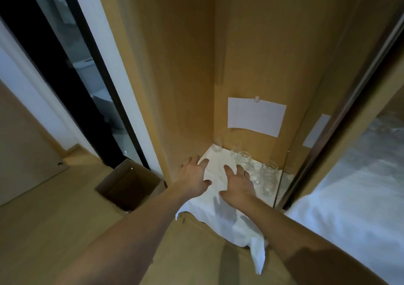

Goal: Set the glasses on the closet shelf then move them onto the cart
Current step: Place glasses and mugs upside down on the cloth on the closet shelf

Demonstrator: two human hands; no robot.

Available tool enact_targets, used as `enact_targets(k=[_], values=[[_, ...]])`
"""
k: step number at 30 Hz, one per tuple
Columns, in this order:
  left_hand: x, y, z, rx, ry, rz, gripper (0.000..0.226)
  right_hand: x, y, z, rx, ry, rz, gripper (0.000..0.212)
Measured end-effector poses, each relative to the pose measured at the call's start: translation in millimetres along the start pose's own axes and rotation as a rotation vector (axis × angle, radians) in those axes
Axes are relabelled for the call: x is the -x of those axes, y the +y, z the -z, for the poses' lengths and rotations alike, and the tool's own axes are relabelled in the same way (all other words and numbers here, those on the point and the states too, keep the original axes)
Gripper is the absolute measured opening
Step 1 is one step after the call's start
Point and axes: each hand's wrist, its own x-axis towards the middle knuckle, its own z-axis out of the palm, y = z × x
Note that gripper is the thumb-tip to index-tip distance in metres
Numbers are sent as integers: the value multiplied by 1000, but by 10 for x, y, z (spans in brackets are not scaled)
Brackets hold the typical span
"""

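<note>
Both hands spread flat — left hand [193, 176], right hand [238, 183] — on the rumpled white cloth [220, 217]; clear stemless glasses [255, 171] stand just right of it on the closet shelf [286, 178]. Lift each upright, gently.

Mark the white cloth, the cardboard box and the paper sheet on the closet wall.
white cloth [227, 221], head view, its overhanging front part.
cardboard box [129, 186], head view, its open inside.
paper sheet [255, 117], head view, its middle.

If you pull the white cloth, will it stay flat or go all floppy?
Probably floppy: the cloth already droops over the shelf's edge and wrinkles. It looks light. Pulling could tip the glasses standing on it.
</note>
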Motion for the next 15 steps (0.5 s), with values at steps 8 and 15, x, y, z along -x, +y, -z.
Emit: enact_targets(k=[8,15], values=[[-516,-41,-108,27,-36,-24,74,-399,78,-54,-13,-32,-51,81],[-971,-35,-239,15,-74,-113,74,-678,236,-149,-86,-78,-150,81]])
